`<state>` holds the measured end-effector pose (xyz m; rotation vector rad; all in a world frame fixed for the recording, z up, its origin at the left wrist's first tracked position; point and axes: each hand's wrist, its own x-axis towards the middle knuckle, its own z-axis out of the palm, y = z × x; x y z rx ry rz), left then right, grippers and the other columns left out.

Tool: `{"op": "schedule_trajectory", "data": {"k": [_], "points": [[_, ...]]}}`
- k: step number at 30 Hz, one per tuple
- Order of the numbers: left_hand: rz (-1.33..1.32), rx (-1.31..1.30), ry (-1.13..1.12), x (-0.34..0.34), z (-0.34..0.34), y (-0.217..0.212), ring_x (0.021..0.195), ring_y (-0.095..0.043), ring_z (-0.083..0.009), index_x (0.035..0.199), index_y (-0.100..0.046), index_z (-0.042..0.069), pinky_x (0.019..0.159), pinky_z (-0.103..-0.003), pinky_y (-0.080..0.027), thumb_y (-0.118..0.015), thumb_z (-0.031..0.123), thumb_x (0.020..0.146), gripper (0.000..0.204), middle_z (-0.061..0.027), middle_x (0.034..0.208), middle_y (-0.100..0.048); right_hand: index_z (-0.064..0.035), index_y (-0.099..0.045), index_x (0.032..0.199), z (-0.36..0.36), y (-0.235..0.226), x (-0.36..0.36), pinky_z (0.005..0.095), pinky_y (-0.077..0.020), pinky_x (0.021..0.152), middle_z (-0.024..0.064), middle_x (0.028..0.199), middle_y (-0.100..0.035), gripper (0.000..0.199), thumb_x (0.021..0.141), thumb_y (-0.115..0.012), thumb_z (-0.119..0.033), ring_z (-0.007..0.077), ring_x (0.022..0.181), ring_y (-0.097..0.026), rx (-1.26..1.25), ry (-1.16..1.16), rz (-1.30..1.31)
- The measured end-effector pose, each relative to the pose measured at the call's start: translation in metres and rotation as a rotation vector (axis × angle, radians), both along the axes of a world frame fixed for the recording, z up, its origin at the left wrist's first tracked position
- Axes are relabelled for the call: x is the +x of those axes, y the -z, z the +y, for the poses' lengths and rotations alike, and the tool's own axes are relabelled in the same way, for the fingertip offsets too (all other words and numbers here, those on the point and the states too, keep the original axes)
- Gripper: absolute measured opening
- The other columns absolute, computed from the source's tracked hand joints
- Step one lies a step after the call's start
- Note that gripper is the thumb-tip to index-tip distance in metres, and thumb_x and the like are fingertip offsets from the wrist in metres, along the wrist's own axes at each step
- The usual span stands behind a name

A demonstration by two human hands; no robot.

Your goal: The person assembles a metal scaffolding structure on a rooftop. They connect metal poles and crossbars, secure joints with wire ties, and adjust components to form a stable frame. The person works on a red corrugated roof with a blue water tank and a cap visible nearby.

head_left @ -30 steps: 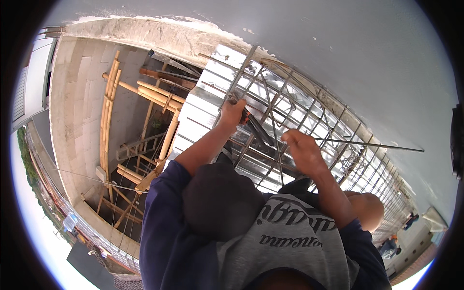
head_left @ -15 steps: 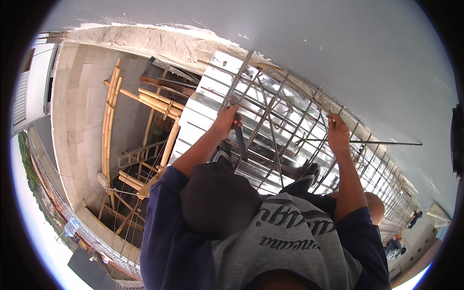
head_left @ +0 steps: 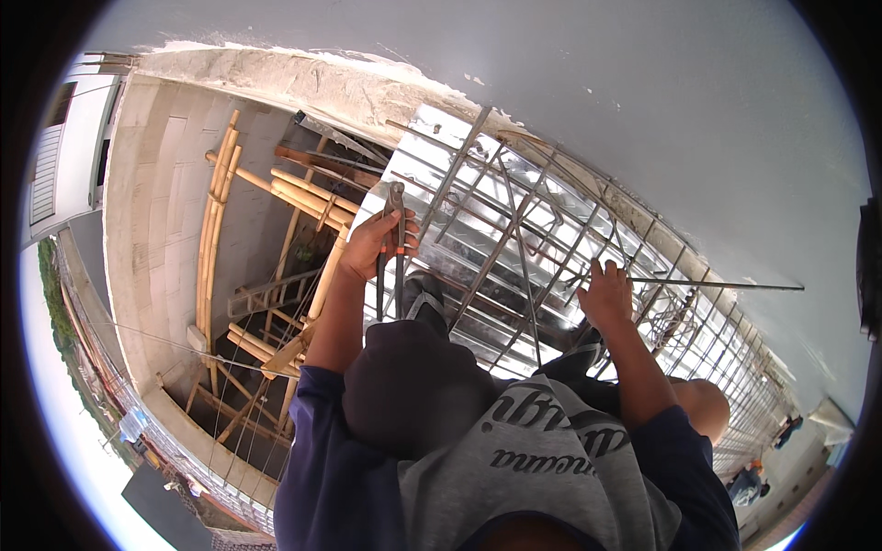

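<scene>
My left hand (head_left: 375, 246) is closed around a pair of pincers (head_left: 396, 204), jaws pointing up and away, the two dark handles with orange bands spread below the fingers. It is over the left edge of the shiny metal decking (head_left: 367, 207). My right hand (head_left: 608, 298) lies over the steel rebar grid (head_left: 514, 220), fingers reaching forward and slightly apart. It covers part of a straight bar (head_left: 726, 283) that sticks out to the right; its grip on that bar, if any, is hidden. A coil of thin wire (head_left: 675, 321) is right of this hand.
A grey wall (head_left: 689, 119) borders the grid on the far side. Left of the decking edge is a deep opening with bamboo scaffolding (head_left: 217, 220) and a block wall (head_left: 147, 230). My shoe (head_left: 423, 298) rests on the decking. Another person (head_left: 749, 482) is at the far lower right.
My left hand has drawn back left from the bars, and the pincers now point upward with handles spread. My right hand has moved left and nearer to me, its fingers loosened from a pinch.
</scene>
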<state>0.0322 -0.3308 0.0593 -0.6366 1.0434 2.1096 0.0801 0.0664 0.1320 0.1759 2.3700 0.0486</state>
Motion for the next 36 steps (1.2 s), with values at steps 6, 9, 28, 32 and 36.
{"op": "schedule_trajectory", "data": {"k": [6,9,28,32,36], "points": [[0.041,0.049,-0.229,-0.013,0.066,-0.015,0.097,-0.060,-0.0258,0.115,-0.045,0.003,0.088,-0.044,-0.051,-0.043,0.012,0.096,0.022,-0.0179,0.106,-0.061,-0.0026,-0.034,0.141,-0.126,-0.027,-0.031,0.0460,-0.0403,0.101,0.0251,0.133,-0.045,0.086,0.079,-0.068,-0.051,0.0410,0.122,-0.047,-0.829,0.002,0.075],[0.065,0.108,-0.214,-0.013,0.093,-0.011,0.106,-0.054,-0.0246,0.123,-0.045,0.001,0.093,-0.042,-0.042,-0.045,0.016,0.096,0.030,-0.0156,0.119,-0.058,-0.0021,-0.043,0.132,-0.160,-0.001,-0.046,0.0446,-0.0457,0.092,0.0224,0.118,-0.056,0.068,0.079,-0.067,-0.037,0.0380,0.109,-0.056,-0.731,0.085,0.084],[-0.140,-0.089,0.089,0.025,0.111,0.090,0.080,-0.066,-0.0208,0.125,-0.047,0.000,0.063,-0.031,-0.056,-0.051,0.033,0.096,0.044,-0.0136,0.119,-0.059,-0.0144,-0.043,0.139,-0.174,0.039,-0.105,0.0479,-0.0517,0.075,0.0174,0.113,-0.058,0.050,0.091,-0.051,-0.024,0.0350,0.103,-0.059,0.028,-0.711,0.003],[-0.154,-0.101,0.136,0.024,0.112,0.100,0.075,-0.067,-0.0196,0.117,-0.051,0.002,0.061,-0.031,-0.055,-0.046,0.030,0.099,0.034,-0.0099,0.107,-0.065,-0.0154,-0.043,0.139,-0.188,0.034,-0.101,0.0544,-0.0507,0.062,0.0144,0.112,-0.057,0.053,0.089,-0.055,-0.029,0.0339,0.102,-0.057,0.252,-0.963,0.127],[-0.183,-0.145,0.123,0.026,0.113,0.096,0.068,-0.068,-0.0199,0.097,-0.056,0.005,0.055,-0.031,-0.053,-0.046,0.029,0.098,0.027,-0.0075,0.092,-0.068,-0.0069,-0.046,0.134,-0.191,0.042,-0.099,0.0546,-0.0511,0.065,0.0146,0.107,-0.059,0.052,0.088,-0.056,-0.030,0.0325,0.100,-0.058,0.301,-1.188,0.127]]}}
